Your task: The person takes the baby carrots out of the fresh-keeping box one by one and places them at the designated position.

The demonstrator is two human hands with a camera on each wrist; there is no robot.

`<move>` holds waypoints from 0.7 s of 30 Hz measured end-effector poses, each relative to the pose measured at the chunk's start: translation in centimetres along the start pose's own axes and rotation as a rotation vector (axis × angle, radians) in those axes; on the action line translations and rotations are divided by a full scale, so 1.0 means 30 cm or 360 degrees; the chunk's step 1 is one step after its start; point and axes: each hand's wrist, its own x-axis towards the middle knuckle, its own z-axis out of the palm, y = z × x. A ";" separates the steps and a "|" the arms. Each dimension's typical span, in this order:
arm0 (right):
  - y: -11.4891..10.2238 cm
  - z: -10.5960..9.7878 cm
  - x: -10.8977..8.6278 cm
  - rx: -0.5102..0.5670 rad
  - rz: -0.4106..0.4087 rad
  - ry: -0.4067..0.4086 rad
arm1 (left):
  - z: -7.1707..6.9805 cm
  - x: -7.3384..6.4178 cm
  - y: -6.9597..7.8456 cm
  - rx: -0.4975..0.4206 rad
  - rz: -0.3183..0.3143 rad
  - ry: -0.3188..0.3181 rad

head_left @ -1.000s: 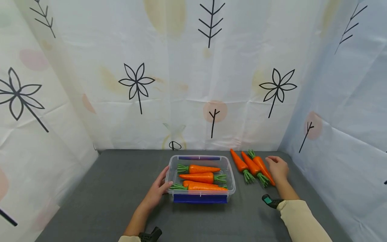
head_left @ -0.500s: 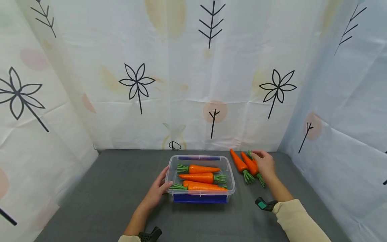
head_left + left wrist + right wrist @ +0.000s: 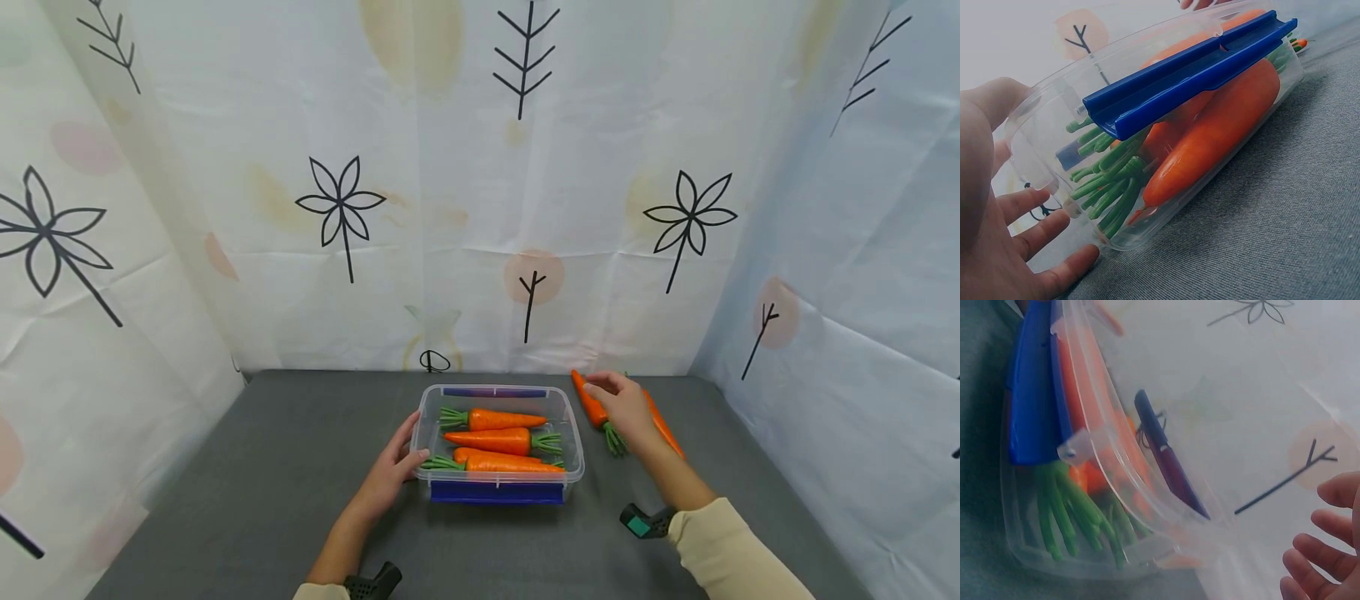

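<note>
A clear plastic food container (image 3: 576, 450) with blue latches stands on the table. Several orange carrots (image 3: 504, 439) with green stems lie inside. My left hand (image 3: 393, 467) touches its left side, fingers spread along the wall and thumb at the rim, as the left wrist view (image 3: 1041, 237) also shows. Right of the container, my right hand (image 3: 626, 408) reaches over the loose carrots with loosely bent fingers and holds nothing. One loose carrot (image 3: 592, 410) lies by its fingertips, another carrot (image 3: 665, 429) shows beyond the wrist. The carrot between them is hidden by the hand.
Grey cloth covers the table (image 3: 300, 483). White fabric walls (image 3: 465, 208) with plant drawings enclose it at the back and both sides. A blue latch (image 3: 1179, 81) juts from the container's near side.
My right hand has moved left across the loose carrots, from beside the rightmost one to the leftmost one. My left hand, the container and the carrots have stayed put.
</note>
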 end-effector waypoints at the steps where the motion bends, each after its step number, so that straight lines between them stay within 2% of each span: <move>1: -0.006 0.006 -0.004 0.0000 -0.0017 -0.0021 | 0.000 0.000 0.002 -0.0005 0.0002 -0.0003; 10: -0.045 0.053 -0.032 -0.0021 -0.0203 -0.0280 | 0.003 0.000 0.010 -0.0025 -0.0027 -0.0004; 18: -0.075 0.105 -0.050 -0.0117 -0.0234 -0.0510 | 0.003 0.005 0.001 -0.0040 -0.0041 0.0001; 21: -0.084 0.121 -0.059 -0.0169 -0.0289 -0.0629 | 0.003 0.006 0.001 -0.0037 -0.0042 0.0005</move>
